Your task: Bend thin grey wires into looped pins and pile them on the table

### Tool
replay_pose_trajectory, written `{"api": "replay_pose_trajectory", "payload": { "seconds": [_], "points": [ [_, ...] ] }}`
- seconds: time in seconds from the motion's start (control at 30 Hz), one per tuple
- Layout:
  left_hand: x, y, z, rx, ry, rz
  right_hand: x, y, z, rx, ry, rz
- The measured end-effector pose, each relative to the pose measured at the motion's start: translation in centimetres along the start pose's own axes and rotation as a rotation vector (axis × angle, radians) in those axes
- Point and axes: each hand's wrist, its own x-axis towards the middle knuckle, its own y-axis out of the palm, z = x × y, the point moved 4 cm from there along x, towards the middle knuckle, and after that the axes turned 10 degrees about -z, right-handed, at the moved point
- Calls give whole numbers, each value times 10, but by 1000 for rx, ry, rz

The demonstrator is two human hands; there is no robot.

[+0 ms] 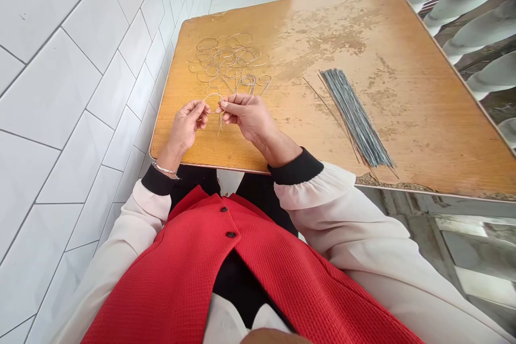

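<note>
Between my two hands a thin wire is curved into a loop, its loose ends hanging down toward the table. My left hand pinches the loop's left side between thumb and fingertips. On the other side, my right hand grips it with thumb and forefinger closed. Just beyond my fingers lies a loose heap of bent wire loops, partly tangled. A few hooked wires sit close behind my right hand. To the right, a bundle of straight grey wires rests on the table.
The worn wooden table has peeling patches on its surface. A white tiled wall runs close along its left side. White balusters stand beyond the right edge. A few single wires lie left of the bundle.
</note>
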Motion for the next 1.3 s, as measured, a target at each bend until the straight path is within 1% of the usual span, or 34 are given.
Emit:
{"api": "replay_pose_trajectory", "payload": {
  "seconds": [0.17, 0.27, 0.47, 0.7, 0.83, 0.9, 1.1, 1.23, 1.3],
  "points": [
    [3, -1, 0, -27, 43, -10, -3, 0, -2, 35, 114, 61],
    [3, 0, 1, -63, 30, -8, -2, 0, -3, 40, 155, 56],
    [1, 0, 2, -64, -23, -36, 0, -1, -5, 41, 118, 29],
    [2, 1, 7, -142, -66, 7, -2, 3, -3, 85, 118, 37],
    [2, 2, 8, -160, -92, -28, -3, 5, -1, 92, 117, 44],
    [2, 3, 9, -147, -84, -57, -1, 5, -2, 76, 95, 30],
    [-2, 8, 8, -89, -4, -129, 3, 1, -4, -18, -49, -46],
    [-7, 15, 7, -20, -21, -66, 3, 2, -5, -13, -54, -51],
    [-7, 16, 6, 1, -2, -46, 2, 2, -5, -8, -51, -47]
  ]
}}
